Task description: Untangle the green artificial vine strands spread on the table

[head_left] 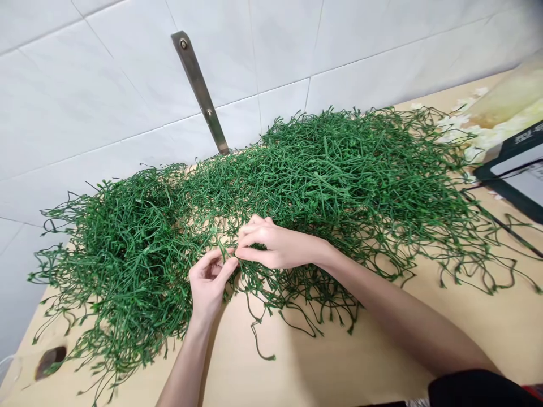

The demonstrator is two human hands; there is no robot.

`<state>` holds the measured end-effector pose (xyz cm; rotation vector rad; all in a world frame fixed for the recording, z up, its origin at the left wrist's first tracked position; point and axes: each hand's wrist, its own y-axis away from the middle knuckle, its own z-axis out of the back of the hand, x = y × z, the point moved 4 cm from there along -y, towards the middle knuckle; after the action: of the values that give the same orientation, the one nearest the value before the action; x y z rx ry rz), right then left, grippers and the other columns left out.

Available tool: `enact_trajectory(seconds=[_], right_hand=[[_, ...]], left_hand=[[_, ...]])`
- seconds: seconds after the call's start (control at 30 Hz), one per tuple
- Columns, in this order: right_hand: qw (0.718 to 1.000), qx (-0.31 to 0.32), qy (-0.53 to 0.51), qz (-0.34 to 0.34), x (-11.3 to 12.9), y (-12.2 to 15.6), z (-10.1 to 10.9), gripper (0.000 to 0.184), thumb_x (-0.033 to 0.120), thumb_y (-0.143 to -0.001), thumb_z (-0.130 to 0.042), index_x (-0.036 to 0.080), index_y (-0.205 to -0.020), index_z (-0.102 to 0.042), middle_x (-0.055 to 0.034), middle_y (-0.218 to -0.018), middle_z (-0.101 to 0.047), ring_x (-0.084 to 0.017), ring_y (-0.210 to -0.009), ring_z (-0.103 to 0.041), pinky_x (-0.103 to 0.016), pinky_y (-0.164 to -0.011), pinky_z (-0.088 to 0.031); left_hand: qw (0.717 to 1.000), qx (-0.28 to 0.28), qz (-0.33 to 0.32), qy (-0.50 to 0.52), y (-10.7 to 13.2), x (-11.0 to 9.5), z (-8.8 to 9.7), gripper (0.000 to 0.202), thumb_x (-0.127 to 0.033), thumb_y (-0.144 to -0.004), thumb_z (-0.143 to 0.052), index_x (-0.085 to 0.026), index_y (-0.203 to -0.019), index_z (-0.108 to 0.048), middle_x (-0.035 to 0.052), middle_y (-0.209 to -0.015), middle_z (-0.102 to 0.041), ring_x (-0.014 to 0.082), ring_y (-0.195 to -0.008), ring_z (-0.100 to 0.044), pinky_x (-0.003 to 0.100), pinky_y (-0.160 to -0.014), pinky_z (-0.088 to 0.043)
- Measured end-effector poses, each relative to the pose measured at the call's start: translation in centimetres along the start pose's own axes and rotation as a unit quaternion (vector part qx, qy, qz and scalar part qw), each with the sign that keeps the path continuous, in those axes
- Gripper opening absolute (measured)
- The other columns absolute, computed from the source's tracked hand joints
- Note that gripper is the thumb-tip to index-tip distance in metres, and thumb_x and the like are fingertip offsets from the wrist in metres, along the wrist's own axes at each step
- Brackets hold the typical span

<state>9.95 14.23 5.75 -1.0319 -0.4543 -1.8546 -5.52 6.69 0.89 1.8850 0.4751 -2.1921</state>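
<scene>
My left hand (214,275) is closed in a pinch, thumb and forefinger on a green artificial plant stem (221,244) that rises between the fingers. Right beside it, my right hand (265,243) is also closed, its thumb and fingertips pinched close to the left fingertips. What lies inside the right pinch is too small to make out. Around and behind both hands spreads a large tangled heap of green artificial stems (322,164). A denser clump of stems (131,237) lies to the left of my left hand.
The stems lie on a pale wooden table (254,373) against a white tiled wall (280,45). A metal bracket (199,90) is fixed to the wall. At right stand white artificial flowers (475,138) and a dark-edged box (517,169). A hole (50,362) pierces the table's left corner.
</scene>
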Motion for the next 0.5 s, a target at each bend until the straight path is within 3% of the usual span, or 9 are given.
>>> enact_trajectory(seconds=[0.1,0.17,0.37,0.5], right_hand=[[0.995,0.013,-0.096,0.009,-0.3,-0.3,-0.4,0.036,0.031,-0.096,-0.05,0.011,-0.069,-0.063,0.0027,-0.06,-0.049,-0.009,-0.062,-0.039,-0.026,-0.061,-0.031],[0.988,0.019,-0.152,0.0,-0.7,-0.4,-0.5,0.032,0.03,-0.093,-0.053,0.011,-0.07,-0.064,0.0044,-0.056,-0.048,-0.007,-0.053,-0.037,-0.024,-0.054,-0.03],[0.974,0.07,-0.214,-0.009,-0.9,-0.2,-0.6,0.017,0.025,-0.084,-0.063,0.011,-0.073,-0.066,0.0039,-0.06,-0.056,-0.005,-0.053,-0.042,-0.02,-0.052,-0.033],[0.967,0.092,-0.236,-0.042,-1.1,-0.4,-0.8,0.014,0.02,-0.082,-0.061,0.011,-0.073,-0.068,0.0019,-0.062,-0.06,-0.006,-0.057,-0.049,-0.02,-0.055,-0.038]], left_hand=[[1.0,0.01,-0.001,-0.01,0.2,-0.3,0.0,0.02,-0.027,-0.066,-0.082,-0.015,-0.08,-0.074,-0.0005,-0.065,-0.067,0.0083,-0.051,-0.056,0.017,-0.047,-0.046],[0.999,0.037,0.012,-0.004,0.2,-0.4,-0.2,0.02,-0.025,-0.065,-0.082,-0.015,-0.08,-0.074,-0.0018,-0.059,-0.064,0.0084,-0.047,-0.056,0.017,-0.045,-0.045],[0.994,0.078,0.071,0.017,-0.2,-0.8,-0.5,0.025,-0.02,-0.049,-0.088,-0.015,-0.068,-0.072,-0.0017,-0.05,-0.064,0.0122,-0.041,-0.058,0.02,-0.04,-0.046],[0.991,0.084,0.098,0.031,-0.2,-0.8,-0.7,0.024,-0.025,-0.053,-0.086,-0.015,-0.065,-0.068,-0.001,-0.05,-0.064,0.0122,-0.04,-0.057,0.02,-0.039,-0.045]])
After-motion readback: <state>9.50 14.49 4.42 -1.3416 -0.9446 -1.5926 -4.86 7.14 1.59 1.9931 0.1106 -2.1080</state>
